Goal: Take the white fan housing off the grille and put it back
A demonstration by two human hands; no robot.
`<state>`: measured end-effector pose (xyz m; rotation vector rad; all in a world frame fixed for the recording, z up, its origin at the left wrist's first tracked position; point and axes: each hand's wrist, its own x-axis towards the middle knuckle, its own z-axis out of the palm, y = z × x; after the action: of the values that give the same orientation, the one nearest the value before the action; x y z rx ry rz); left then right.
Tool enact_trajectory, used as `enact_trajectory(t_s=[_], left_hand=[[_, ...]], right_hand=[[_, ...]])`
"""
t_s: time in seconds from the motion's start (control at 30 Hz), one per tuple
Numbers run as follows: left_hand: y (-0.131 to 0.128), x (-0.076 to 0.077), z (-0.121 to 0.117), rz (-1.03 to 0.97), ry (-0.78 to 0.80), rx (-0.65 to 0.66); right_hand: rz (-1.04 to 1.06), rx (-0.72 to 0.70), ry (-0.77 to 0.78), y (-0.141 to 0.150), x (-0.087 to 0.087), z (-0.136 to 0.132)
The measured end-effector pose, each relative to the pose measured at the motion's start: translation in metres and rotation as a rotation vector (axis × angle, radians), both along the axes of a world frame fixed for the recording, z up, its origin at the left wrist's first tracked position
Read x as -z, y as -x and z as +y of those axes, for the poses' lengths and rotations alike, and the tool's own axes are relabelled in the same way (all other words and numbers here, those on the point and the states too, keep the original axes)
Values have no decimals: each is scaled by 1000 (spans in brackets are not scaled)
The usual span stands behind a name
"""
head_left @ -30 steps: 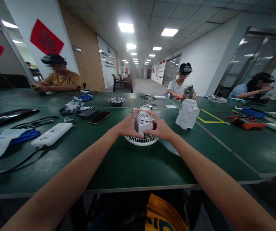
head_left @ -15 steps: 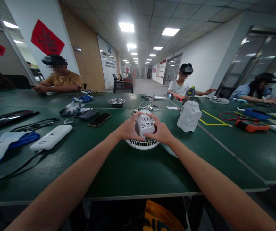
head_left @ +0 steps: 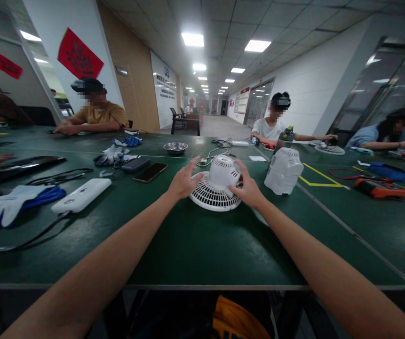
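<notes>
A small white fan head point(head_left: 217, 186) lies grille-down on the green table point(head_left: 188, 245), its round motor housing pointing up. My left hand point(head_left: 184, 180) hovers just left of the housing with fingers stretched out, off the fan. My right hand point(head_left: 247, 187) rests against the housing's right side, fingers partly spread and touching it. A second white fan part point(head_left: 284, 171) stands upright to the right.
A white power bank point(head_left: 81, 195), gloves point(head_left: 10, 207), a phone point(head_left: 150, 172), cables and a metal bowl point(head_left: 175, 148) lie to the left and behind. Orange-handled tools point(head_left: 378, 188) are at right. Three other people sit at the table's far side.
My left hand has let go of the fan housing and opened to the left. My right hand has loosened from a grip to a touch. The view shifted slightly.
</notes>
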<state>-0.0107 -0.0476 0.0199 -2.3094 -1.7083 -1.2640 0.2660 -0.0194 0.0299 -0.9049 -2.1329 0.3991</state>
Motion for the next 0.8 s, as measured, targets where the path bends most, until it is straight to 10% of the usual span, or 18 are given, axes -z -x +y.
enact_trajectory(t_s=[0.23, 0.53, 0.7, 0.8], left_hand=[[23, 23, 24, -92, 319, -66], [18, 17, 19, -418, 180, 55], [11, 3, 20, -716, -164, 118], [2, 7, 22, -727, -65, 52]], right_hand=[[51, -43, 107, -4, 8, 6], [234, -9, 112, 2, 2, 3], [788, -156, 614, 15, 3, 2], [844, -338, 982, 20, 3, -5]])
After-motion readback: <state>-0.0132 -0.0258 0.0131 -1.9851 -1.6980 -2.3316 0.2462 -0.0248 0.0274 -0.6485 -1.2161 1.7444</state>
